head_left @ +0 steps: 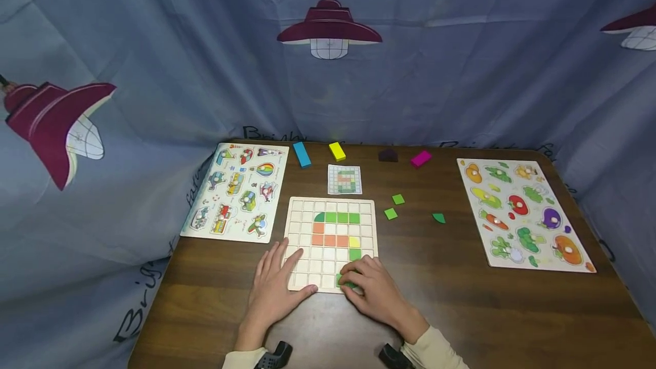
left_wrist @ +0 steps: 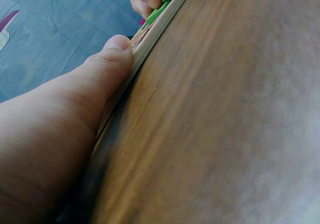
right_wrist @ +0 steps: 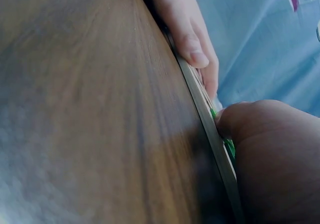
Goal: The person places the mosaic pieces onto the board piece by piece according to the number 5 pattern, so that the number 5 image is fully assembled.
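Observation:
A pale gridded wooden board (head_left: 307,267) lies at the table's front middle. My left hand (head_left: 274,289) rests along its left side, fingers extended, thumb at the front edge. At the front right corner my right hand (head_left: 371,289) pinches a green tile (head_left: 339,279) with bent fingers that partly hide it. In the left wrist view, the green piece (left_wrist: 156,15) shows low over the board under those fingers. Set in the grid are a row of green tiles (head_left: 342,218), orange tiles (head_left: 324,240), a yellow tile (head_left: 354,242) and a single green tile (head_left: 355,254).
Behind the board lies a small pattern card (head_left: 344,180). Loose green tiles (head_left: 391,213) and a rounded green piece (head_left: 438,218) are to its right. Blue (head_left: 302,155), yellow (head_left: 337,151), dark (head_left: 388,155) and magenta (head_left: 421,158) pieces line the back. Picture puzzles (head_left: 238,235) flank both sides.

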`<act>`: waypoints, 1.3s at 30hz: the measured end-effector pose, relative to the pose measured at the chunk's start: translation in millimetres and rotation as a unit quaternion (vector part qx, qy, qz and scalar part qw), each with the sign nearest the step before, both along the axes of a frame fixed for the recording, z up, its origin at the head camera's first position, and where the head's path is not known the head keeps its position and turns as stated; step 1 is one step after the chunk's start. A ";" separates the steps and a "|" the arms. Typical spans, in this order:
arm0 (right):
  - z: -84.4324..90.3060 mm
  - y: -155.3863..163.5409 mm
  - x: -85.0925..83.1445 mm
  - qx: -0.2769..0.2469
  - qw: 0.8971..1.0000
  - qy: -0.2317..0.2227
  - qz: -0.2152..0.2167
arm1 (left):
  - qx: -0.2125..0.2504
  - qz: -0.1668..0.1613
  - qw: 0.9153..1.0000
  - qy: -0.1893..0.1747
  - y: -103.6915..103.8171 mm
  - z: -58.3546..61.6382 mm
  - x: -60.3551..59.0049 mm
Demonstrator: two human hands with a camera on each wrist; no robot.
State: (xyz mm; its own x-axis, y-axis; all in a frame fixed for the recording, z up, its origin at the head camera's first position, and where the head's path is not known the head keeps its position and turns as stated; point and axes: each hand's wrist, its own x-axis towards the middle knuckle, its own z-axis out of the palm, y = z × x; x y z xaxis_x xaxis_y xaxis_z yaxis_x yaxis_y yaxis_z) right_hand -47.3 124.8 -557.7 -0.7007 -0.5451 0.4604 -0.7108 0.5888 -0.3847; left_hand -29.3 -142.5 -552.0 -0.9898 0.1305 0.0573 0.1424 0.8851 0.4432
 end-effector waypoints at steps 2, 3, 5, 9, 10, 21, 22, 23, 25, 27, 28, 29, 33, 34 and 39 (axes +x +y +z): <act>-0.5 0.4 1.4 -0.001 1.000 -0.003 0.003 | -0.002 -0.002 1.000 0.005 0.4 -0.6 1.2; -0.8 0.4 1.9 -0.002 1.000 -0.002 0.005 | -0.002 -0.002 1.000 0.004 0.4 -1.1 1.5; -0.3 0.1 2.4 -0.004 1.000 -0.003 0.009 | -0.004 -0.002 1.000 0.001 0.2 -1.1 1.8; 0.4 -0.5 1.5 -0.001 1.000 0.006 0.012 | -0.004 0.000 1.000 -0.011 -0.1 0.2 1.0; 0.8 -0.8 1.8 0.003 1.000 0.008 0.010 | -0.005 0.000 1.000 -0.013 -0.3 0.9 0.9; 1.2 33.0 -19.3 -0.115 0.990 0.002 -0.079 | -0.001 -0.004 1.000 0.002 1.0 2.6 1.4; 1.4 40.0 -25.1 -0.134 0.986 -0.001 -0.099 | -0.001 -0.003 1.000 0.002 1.1 2.8 1.3; 1.3 46.7 -30.6 -0.146 0.982 -0.003 -0.119 | 0.000 -0.003 1.000 0.001 1.0 2.9 1.3; 1.4 57.9 -40.3 -0.165 0.974 -0.009 -0.154 | -0.002 -0.001 1.000 -0.003 0.9 1.8 1.5; 0.7 66.6 -48.6 -0.172 0.969 -0.017 -0.178 | -0.002 0.002 1.000 -0.007 1.0 0.4 1.8; -0.1 69.7 -52.5 -0.171 0.967 -0.018 -0.188 | -0.001 0.003 1.000 -0.009 1.1 -0.1 2.0; -1.3 72.3 -56.2 -0.168 0.966 -0.018 -0.198 | 0.000 0.004 1.000 -0.011 1.2 -0.3 2.1; -5.5 77.3 -69.5 -0.144 0.962 -0.043 -0.227 | 0.006 0.003 1.000 -0.008 1.6 0.5 1.3; -6.4 77.8 -72.3 -0.136 0.961 -0.053 -0.236 | 0.006 0.002 1.000 -0.005 1.6 0.7 1.1; -6.0 76.4 -83.2 -0.094 0.949 -0.105 -0.284 | 0.002 -0.002 1.000 0.000 1.3 0.5 0.9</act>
